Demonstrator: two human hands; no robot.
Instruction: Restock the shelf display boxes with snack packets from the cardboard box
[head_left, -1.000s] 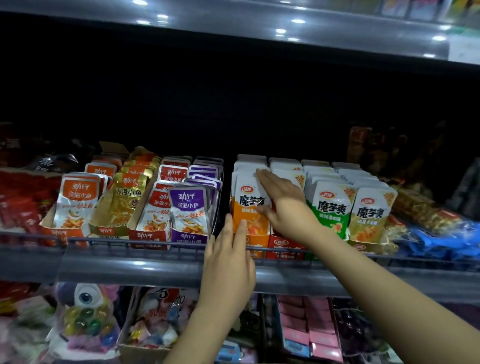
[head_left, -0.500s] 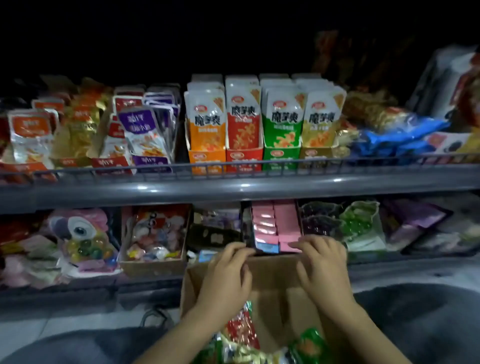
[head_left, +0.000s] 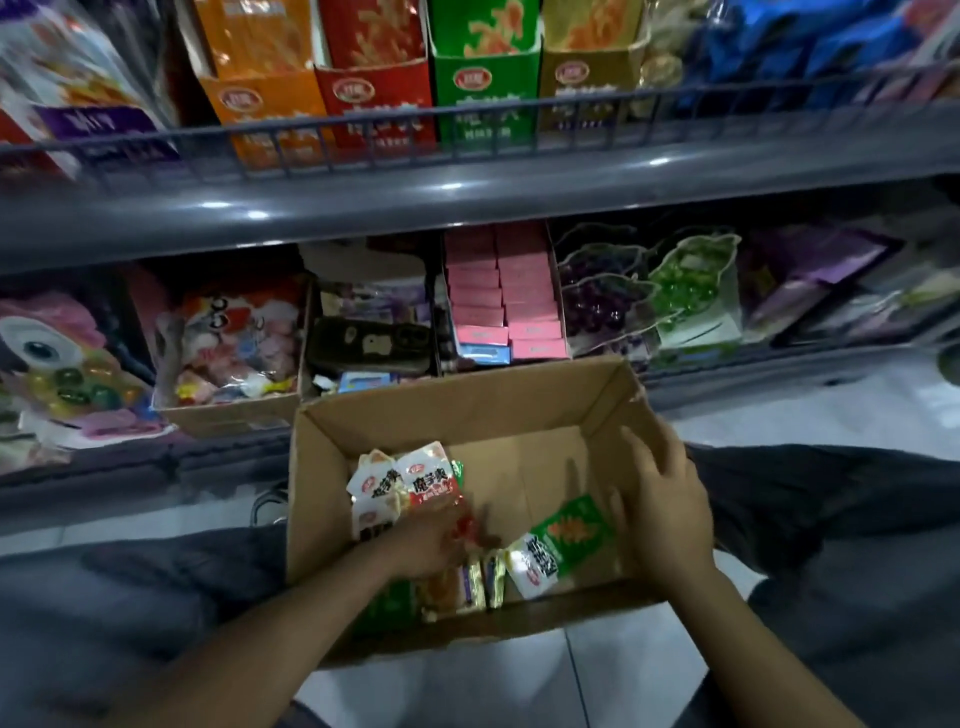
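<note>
Down in the cardboard box (head_left: 467, 410): left hand (head_left: 431, 545) apparently gathering red-and-white snack packets (head_left: 410, 483), blurred; right hand (head_left: 662, 509) spread, steadying.

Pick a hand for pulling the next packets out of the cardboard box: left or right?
Left. The left hand is already down among the red packets; whether it has a grip is blurred. The right hand hovers open near the green packet.

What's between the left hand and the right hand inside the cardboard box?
In the head view, a green snack packet lies on the box floor between the left hand and right hand, with gold packets beside it.
</note>
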